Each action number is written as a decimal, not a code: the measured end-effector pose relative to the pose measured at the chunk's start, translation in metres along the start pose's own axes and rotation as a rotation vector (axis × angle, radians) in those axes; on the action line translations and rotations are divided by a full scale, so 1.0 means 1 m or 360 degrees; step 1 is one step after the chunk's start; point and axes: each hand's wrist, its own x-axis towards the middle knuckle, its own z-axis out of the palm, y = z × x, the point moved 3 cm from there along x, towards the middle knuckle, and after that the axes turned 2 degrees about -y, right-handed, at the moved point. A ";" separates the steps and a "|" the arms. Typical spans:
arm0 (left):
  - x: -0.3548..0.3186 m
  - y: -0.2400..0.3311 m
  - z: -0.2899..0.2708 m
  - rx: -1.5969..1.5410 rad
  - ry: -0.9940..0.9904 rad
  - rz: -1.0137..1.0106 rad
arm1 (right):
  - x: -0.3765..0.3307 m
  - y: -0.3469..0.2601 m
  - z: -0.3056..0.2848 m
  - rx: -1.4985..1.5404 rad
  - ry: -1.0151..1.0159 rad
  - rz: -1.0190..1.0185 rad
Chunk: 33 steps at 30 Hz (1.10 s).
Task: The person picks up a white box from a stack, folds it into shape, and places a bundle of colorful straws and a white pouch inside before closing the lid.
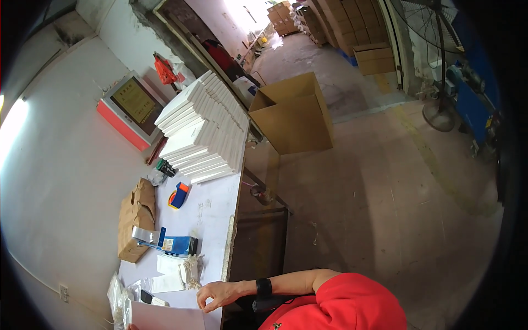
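My right hand point(217, 294) reaches left from a red sleeve, with a black band on its wrist. Its curled fingers pinch the top edge of a flat white sheet point(165, 319) lying at the near end of the white table point(212, 212). A sliver of skin at the sheet's lower left corner point(131, 326) may be my left hand; its fingers are cut off by the frame. Just beyond my right hand lie small white paper pieces point(170, 275) and a blue box point(176, 245).
Farther along the table are brown paper parcels point(136, 217), a blue and orange tape dispenser point(179, 195) and a tall stack of flat white boxes point(201, 132). An open cardboard carton point(291, 113) stands on the concrete floor. A standing fan point(437, 60) is at the right.
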 end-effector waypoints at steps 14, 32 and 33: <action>0.001 -0.014 0.000 -0.0138 0.0081 -0.0018 | 0.013 0.016 0.011 0.0008 -0.0195 0.0187; 0.000 -0.006 0.003 -0.0136 0.0118 -0.0045 | 0.009 0.025 0.019 0.0009 -0.0073 0.0130; 0.000 -0.008 0.003 -0.0150 0.0120 -0.0043 | 0.009 0.024 0.019 0.0010 -0.0071 0.0129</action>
